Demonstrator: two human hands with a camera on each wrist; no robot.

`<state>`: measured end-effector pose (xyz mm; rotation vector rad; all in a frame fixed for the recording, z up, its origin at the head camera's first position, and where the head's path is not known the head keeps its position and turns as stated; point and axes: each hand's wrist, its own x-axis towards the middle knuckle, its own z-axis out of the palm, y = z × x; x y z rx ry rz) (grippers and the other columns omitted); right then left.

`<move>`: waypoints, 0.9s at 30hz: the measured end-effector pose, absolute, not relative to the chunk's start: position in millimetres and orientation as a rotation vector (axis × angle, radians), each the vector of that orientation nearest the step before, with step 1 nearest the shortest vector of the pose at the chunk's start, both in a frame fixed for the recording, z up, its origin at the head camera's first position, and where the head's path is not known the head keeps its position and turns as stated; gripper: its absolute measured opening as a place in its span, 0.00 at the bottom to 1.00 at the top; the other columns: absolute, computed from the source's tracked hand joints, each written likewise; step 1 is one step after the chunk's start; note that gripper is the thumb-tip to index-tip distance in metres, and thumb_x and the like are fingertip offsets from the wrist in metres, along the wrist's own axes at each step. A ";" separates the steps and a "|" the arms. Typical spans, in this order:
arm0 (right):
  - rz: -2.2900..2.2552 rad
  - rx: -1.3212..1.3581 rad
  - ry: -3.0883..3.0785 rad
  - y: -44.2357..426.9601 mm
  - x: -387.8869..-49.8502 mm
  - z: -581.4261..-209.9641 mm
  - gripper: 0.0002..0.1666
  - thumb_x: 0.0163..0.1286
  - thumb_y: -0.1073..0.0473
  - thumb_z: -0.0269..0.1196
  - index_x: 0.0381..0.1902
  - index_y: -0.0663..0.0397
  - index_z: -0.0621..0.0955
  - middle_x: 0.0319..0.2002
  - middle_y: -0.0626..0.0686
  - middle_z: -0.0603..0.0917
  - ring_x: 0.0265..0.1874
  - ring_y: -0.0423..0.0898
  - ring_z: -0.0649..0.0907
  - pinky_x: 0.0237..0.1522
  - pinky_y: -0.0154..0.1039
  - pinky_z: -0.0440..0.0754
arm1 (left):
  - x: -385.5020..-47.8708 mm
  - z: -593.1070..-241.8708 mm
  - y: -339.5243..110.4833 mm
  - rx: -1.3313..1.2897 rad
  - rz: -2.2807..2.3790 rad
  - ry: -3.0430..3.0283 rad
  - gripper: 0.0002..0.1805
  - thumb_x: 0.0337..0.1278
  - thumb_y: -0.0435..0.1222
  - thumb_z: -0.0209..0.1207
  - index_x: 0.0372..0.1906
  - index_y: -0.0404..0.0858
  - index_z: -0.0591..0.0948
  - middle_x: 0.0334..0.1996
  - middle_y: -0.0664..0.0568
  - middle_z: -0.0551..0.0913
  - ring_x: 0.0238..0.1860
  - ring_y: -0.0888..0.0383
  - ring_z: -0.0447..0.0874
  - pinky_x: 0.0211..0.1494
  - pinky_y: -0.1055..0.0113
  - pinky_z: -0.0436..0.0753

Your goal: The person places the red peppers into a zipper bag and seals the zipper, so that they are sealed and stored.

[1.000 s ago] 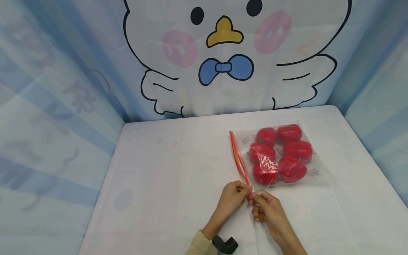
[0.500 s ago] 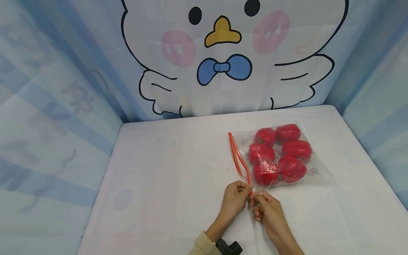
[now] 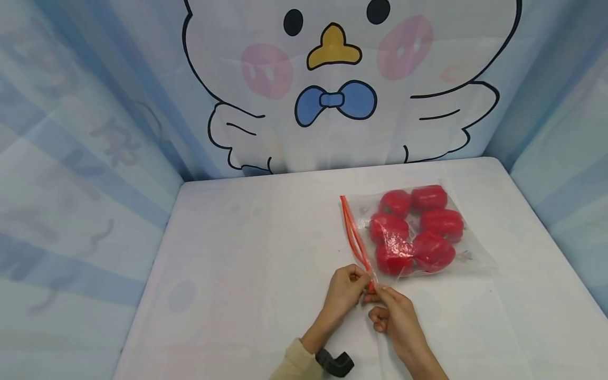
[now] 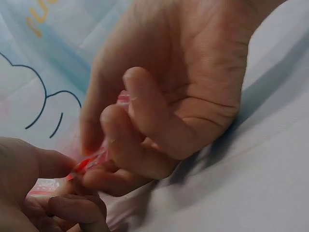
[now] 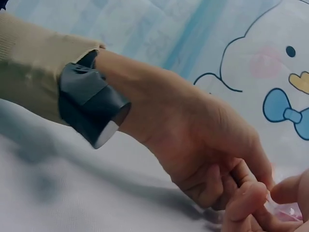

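Observation:
A clear zip bag (image 3: 470, 264) with a red zip strip (image 3: 351, 232) lies on the table, several red bell peppers (image 3: 434, 251) inside it. The strip runs along the bag's left side, its two lines bowed apart midway. At the near end of the strip, my left hand (image 3: 345, 289) pinches the red edge between thumb and fingers. Close beside it, my right hand (image 3: 396, 319) pinches the same corner with thumb and index finger. In the left wrist view, the red strip (image 4: 84, 164) shows between the fingertips of both hands.
The white table (image 3: 237, 264) stretches left of the bag. A cartoon-printed cloth (image 3: 332, 148) hangs behind it, with blue curtains (image 3: 85, 184) at the sides. A black wrist camera (image 3: 335, 364) is strapped at the left cuff.
Both hands have shifted slightly left along the near corner. The gap between the strip's two lines looks narrower than half a second ago. The peppers stay put in the bag.

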<state>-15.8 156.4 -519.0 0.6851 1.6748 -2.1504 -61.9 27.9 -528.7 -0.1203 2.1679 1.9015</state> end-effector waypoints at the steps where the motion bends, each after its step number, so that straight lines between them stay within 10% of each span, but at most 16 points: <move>1: -2.144 0.692 1.662 156.4 -16.3 -518.8 0.18 0.80 0.50 0.58 0.46 0.61 0.83 0.34 0.49 0.86 0.18 0.37 0.74 0.19 0.29 0.67 | -61.1 -529.4 27.7 -0.120 1.894 2.172 0.08 0.63 0.34 0.63 0.29 0.36 0.85 0.18 0.60 0.79 0.17 0.69 0.70 0.20 0.76 0.68; 27: -2.112 0.658 1.670 155.7 -13.2 -515.9 0.12 0.80 0.56 0.57 0.44 0.61 0.79 0.32 0.47 0.80 0.16 0.35 0.68 0.20 0.31 0.64 | -69.2 -532.6 28.1 -0.113 1.860 2.278 0.13 0.69 0.39 0.64 0.32 0.34 0.85 0.18 0.60 0.75 0.15 0.69 0.68 0.19 0.76 0.66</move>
